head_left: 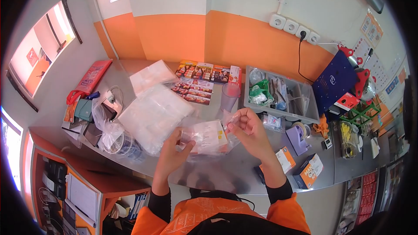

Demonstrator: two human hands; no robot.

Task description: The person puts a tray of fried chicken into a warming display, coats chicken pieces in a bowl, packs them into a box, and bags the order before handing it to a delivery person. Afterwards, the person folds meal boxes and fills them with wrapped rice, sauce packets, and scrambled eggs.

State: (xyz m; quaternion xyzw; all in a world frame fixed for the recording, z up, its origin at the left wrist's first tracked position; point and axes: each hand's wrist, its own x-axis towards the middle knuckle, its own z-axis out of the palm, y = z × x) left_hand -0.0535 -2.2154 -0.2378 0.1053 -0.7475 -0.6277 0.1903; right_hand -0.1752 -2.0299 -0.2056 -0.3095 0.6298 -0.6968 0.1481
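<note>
In front of me I hold a clear plastic bag (207, 137) with white printed paper or a labelled packet showing in it, and orange-yellow parts at its right side. My left hand (174, 153) is closed on the bag's left edge, thumb on top. The fingers of my right hand (251, 131) pinch the crinkled plastic at its upper right. Left of the bag lies a large stack of clear plastic bags (154, 112), close to my left hand. A translucent cup (229, 97) stands just beyond my right hand.
Printed menus (196, 82) lie at the back. A grey divided bin (281, 93) stands right, with a purple tape dispenser (297, 140) and orange-white boxes (309, 170) before it. A white package (153, 77), red pouch (93, 77) and bagged cups (119, 141) are left.
</note>
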